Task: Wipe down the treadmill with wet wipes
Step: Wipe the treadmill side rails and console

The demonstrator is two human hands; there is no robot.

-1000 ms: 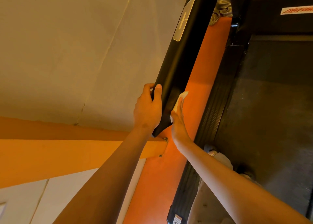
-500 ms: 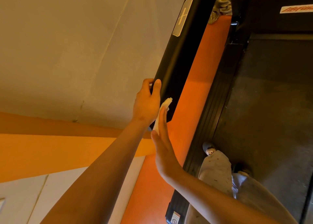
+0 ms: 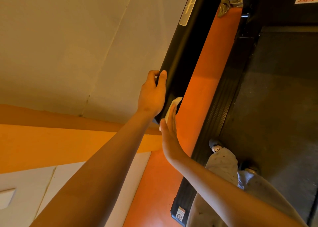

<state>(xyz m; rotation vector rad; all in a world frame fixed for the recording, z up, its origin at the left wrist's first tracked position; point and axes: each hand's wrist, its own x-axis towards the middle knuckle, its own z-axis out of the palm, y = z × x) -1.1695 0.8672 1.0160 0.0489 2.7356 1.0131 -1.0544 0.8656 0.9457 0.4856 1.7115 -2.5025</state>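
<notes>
Looking down from the head camera, we grip the lower end of the treadmill's black handrail with our left hand, fingers curled round its far edge. Our right hand, fingers straight and together, presses the white wet wipe flat against the rail's near face, above the orange floor

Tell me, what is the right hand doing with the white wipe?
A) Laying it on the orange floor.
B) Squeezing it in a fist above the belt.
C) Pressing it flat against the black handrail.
C: the right hand, fingers straight, presses the wipe against the side of the black handrail, whose end the left hand grips.
</notes>
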